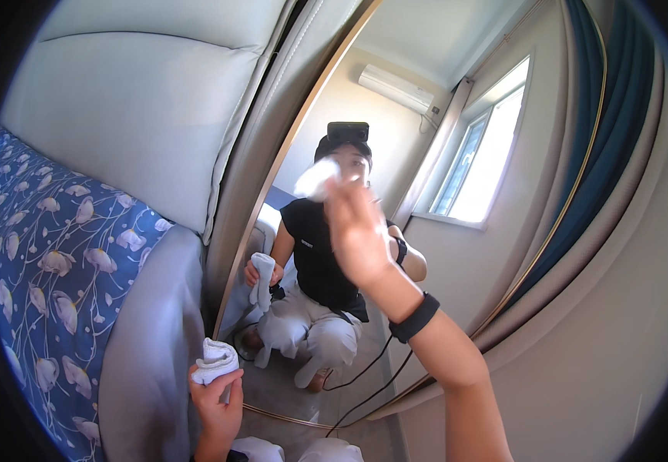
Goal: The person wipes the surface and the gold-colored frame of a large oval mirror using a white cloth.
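Note:
My left hand (218,404) is low beside the bed, its fingers closed around a folded white cloth (216,360). Raised in front of a tall mirror (419,269) is my right hand (357,223), with a dark band (415,317) at the wrist. A white cloth (317,181), smeared by motion, shows at its fingertips, over the upper part of the glass. Whether the cloth presses on the glass cannot be made out. The mirror reflects me crouching in a black top and light trousers, with the folded cloth in one hand.
To the left stands a bed with a padded grey headboard (126,100) and blue floral bedding (64,285). Teal and beige curtains (611,154) hang at the right beside a pale wall (619,354). Black cables, a window and an air conditioner appear in the mirror.

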Motion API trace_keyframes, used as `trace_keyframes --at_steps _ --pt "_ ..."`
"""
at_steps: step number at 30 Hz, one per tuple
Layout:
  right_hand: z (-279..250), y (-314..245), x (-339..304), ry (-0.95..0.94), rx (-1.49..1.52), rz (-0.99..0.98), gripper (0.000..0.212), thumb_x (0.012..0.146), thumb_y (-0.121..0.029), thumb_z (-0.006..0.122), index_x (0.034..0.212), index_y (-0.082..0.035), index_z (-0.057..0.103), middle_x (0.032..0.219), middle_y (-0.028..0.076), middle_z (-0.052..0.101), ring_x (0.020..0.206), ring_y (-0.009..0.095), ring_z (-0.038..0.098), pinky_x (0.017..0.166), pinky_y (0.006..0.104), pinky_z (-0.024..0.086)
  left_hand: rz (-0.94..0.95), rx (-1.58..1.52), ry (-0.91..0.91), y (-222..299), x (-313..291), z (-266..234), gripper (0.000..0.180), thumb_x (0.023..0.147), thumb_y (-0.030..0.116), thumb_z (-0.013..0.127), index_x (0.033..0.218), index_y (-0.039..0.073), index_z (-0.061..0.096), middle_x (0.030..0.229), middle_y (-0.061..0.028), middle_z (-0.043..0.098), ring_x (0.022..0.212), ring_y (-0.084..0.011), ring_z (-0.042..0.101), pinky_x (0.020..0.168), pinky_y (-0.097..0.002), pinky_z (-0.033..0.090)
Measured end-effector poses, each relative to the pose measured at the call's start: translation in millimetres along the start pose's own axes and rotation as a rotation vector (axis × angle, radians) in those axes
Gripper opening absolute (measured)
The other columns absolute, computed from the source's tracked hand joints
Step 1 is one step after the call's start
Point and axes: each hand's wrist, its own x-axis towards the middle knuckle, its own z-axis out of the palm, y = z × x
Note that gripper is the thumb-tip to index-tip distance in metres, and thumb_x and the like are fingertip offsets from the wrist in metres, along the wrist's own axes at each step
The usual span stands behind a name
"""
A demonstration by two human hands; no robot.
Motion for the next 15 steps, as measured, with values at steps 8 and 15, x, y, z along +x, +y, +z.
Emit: trace_keyframes --at_steps 8,15 --pt "-7 17 12 0.053 0.035 0.085 0.031 0.07 0.003 0.056 0.101 0.004 0.058 0.088 0.016 0.052 0.081 0.032 0.056 0.072 0.0371 0.048 0.015 -0.01 0.002 1 6 3 0.02 0.067 -0.006 0.067 0.083 0.006 0.068 0.093 -0.0135 0.057 0.092 -0.0299 0.052 0.08 -0.0362 0.042" --pt "-13 21 5 0.099 0.033 0.086 0.025 0.071 0.004 0.057 0.095 0.005 0.058 0.09 0.015 0.052 0.08 0.03 0.056 0.071 0.0382 0.048 0.005 -0.006 -0.008 1 6 2 0.019 0.067 -0.005 0.066 0.083 0.006 0.068 0.093 -0.0135 0.056 0.092 -0.0303 0.052 0.079 -0.0368 0.042"
